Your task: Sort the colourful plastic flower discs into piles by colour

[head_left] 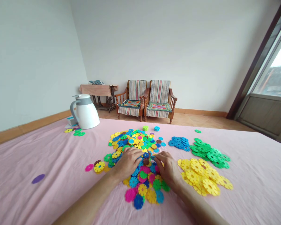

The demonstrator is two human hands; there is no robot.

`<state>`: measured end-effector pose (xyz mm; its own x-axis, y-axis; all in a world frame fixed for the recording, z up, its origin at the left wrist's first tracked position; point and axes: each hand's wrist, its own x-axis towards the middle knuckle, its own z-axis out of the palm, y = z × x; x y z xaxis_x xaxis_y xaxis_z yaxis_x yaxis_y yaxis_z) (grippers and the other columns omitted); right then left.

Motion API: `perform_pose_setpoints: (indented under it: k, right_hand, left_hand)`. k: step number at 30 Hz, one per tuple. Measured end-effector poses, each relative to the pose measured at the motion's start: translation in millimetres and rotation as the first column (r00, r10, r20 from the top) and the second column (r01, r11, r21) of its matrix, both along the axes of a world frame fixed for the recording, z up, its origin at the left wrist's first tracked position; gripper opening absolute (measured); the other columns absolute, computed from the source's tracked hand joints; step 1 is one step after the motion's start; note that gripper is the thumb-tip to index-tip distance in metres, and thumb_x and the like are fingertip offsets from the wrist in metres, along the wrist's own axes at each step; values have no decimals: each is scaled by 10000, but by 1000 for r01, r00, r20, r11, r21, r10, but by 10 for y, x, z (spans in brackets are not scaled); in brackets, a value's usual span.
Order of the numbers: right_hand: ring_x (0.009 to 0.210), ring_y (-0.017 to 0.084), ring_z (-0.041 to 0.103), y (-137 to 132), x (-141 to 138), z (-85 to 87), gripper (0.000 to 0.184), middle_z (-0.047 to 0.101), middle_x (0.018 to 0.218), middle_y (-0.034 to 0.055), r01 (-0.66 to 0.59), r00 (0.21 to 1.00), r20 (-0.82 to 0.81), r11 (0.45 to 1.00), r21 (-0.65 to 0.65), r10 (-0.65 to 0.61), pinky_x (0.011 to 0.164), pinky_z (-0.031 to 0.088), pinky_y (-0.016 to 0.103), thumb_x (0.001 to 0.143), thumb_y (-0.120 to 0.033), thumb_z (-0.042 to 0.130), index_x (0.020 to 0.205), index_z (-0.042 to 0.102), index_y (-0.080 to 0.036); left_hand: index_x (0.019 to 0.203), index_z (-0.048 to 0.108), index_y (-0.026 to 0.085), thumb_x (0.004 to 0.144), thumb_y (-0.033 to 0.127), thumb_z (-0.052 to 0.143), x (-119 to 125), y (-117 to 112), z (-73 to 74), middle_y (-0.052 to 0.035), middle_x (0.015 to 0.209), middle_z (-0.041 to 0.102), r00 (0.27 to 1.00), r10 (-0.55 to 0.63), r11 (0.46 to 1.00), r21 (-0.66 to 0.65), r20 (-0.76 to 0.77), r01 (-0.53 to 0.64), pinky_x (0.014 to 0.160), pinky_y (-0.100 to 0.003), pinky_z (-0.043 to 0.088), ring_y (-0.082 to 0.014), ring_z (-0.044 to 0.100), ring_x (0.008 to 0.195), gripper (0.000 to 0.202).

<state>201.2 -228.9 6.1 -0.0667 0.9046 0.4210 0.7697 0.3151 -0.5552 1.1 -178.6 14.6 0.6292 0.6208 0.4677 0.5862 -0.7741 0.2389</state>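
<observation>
A mixed heap of coloured plastic snowflake discs (133, 142) lies in the middle of a pink cloth-covered table (37, 200). My left hand (127, 162) rests palm down on the heap, fingers curled over the discs. My right hand (167, 167) sits beside it, thumb and fingers pinched at a disc near the heap's middle. To the right lie three sorted piles: yellow discs (204, 176), green discs (209, 153) and blue discs (179, 143). Whether either hand has a disc lifted is not visible.
A white jug (85, 112) stands at the table's far left, with several green and yellow discs (76, 132) beside it. A single purple disc (38, 178) lies at the left. Two wooden armchairs (146, 101) and a small table (98, 90) stand by the far wall.
</observation>
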Motion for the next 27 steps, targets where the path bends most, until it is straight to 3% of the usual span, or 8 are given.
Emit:
perform_pose_setpoints:
  k: [3,7,11,15,18,21,23,27]
  right_hand:
    - [625,160,563,28,1,-33,271,598,654,18,37,958,-281,996,-82,-58,602,431,272,850,-378,475,766,654,-193]
    - [540,137,573,31,-80,-63,245,634,672,0,-173,744,-668,966,-191,2,511,450,252,770,-418,561,834,604,-185]
    - [551,128,587,-11,-172,-50,236,617,667,-10,-251,656,-754,949,-188,24,518,457,242,752,-378,579,876,584,-177]
    - [570,117,574,-85,-204,9,197,598,700,-11,-215,761,-646,965,-149,69,532,444,234,778,-267,513,942,568,-173]
    - [584,101,558,-154,-212,57,340,611,827,3,-185,883,-449,980,-72,134,539,431,225,749,-136,472,1076,543,-192]
    - [639,101,569,-191,-220,64,439,612,929,12,-197,924,-335,980,-5,184,565,442,220,738,-85,459,1150,505,-226]
    - [654,103,571,-188,-221,42,438,611,951,15,-185,938,-295,983,19,182,579,451,223,752,-87,463,1161,498,-238]
    - [695,118,582,-163,-214,-10,455,604,963,21,-131,960,-239,989,72,145,614,470,239,777,-94,464,1202,468,-257]
  left_hand:
    - [1157,590,230,873,270,537,29,-69,61,-59,1113,647,998,-19,1000,-15,67,20,941,-404,405,-216,545,1057,291]
    - [1258,508,240,783,350,661,92,-180,99,-62,1162,621,989,-64,996,-54,135,72,963,-390,406,-222,527,1093,511]
    - [1243,520,245,762,287,688,128,-230,80,-49,1140,631,983,-96,991,-79,155,109,960,-382,415,-215,540,1071,512]
    - [1180,573,239,754,253,685,132,-232,86,-54,1115,640,976,-59,987,-135,209,88,955,-388,425,-223,550,1064,441]
    - [1126,609,234,742,277,692,129,-232,118,-56,1099,650,956,-3,971,-227,293,73,939,-379,444,-228,571,1047,395]
    - [1103,626,217,719,309,713,130,-232,133,-65,1070,664,923,52,936,-341,381,88,896,-357,472,-228,601,995,404]
    - [1136,607,192,727,314,707,137,-229,122,-78,1040,674,895,64,886,-438,441,152,825,-329,503,-217,624,929,438]
    - [1234,530,157,785,337,653,161,-216,81,-84,953,687,819,49,714,-593,572,372,745,-297,521,-190,644,835,499]
